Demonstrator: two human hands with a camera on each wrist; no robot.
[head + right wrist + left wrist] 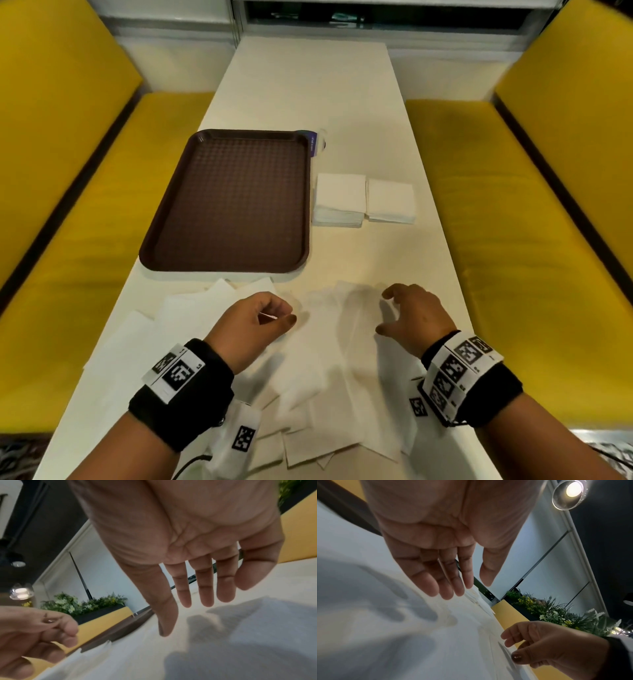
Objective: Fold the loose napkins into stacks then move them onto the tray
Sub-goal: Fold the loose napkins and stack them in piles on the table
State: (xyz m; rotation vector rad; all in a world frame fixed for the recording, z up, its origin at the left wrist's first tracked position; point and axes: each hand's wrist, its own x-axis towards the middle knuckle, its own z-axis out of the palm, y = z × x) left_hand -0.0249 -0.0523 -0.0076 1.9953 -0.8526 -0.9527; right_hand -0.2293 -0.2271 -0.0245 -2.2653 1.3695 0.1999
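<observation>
Now your left hand [251, 322] hovers over the loose napkins [318, 370] spread along the desk's [308, 85] near edge, fingers [435, 582] relaxed and nearly straight, holding nothing. Beyond it, the brown tray [233, 202] sits toward the left edge. Two folded stacks [363, 200] lie just right of the tray. Your right hand [414, 317] hangs above the napkins, fingers [205, 588] spread and empty.

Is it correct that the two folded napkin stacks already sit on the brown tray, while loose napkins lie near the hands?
Not quite. In the head view the two folded stacks sit on the table beside the brown tray, to its right. The loose napkins do lie near the hands.
</observation>
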